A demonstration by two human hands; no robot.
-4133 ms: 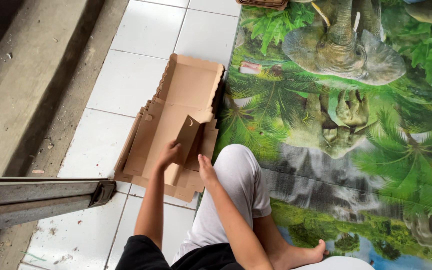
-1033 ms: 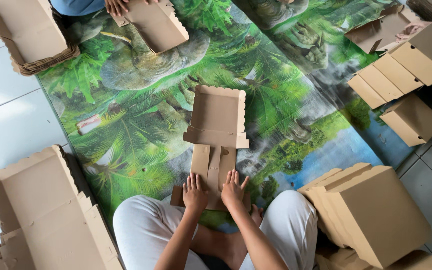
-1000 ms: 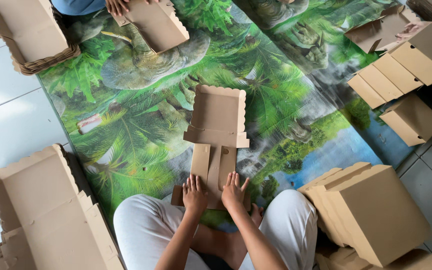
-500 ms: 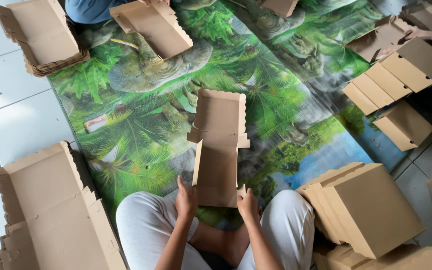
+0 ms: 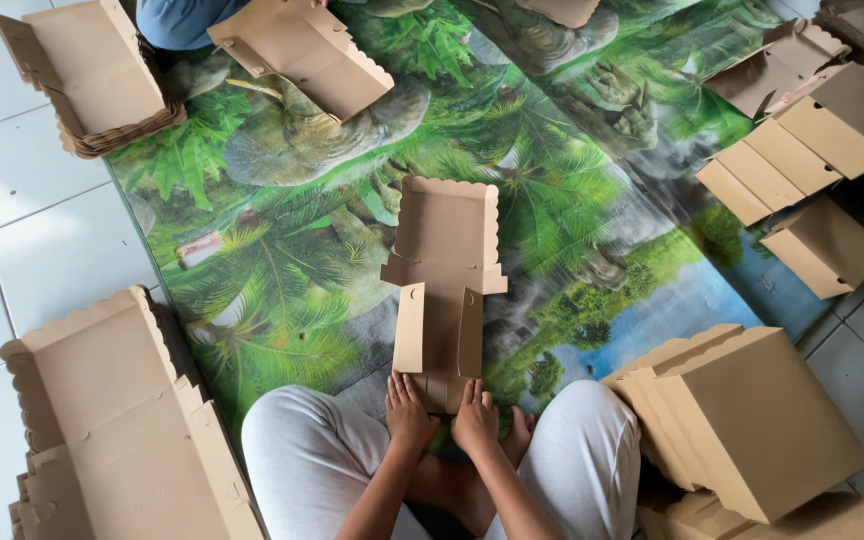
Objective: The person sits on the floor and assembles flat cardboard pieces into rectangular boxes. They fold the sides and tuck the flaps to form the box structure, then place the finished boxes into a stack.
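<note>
Jungle-print mat now bears the cardboard box flat again; both hands, left and right, press its near edge, fingers together.

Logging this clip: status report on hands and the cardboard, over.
Left hand and right hand pressing near end of flat box blank. Side flaps raised. Blank on printed mat; nothing in the way.

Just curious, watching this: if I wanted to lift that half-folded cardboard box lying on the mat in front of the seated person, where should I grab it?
Probably by the two raised side flaps of the cardboard box, one hand on each, coming from the near end, where the left hand and right hand press. The flaps stand up from the mat; the rest lies flat, offering little grip.
</note>
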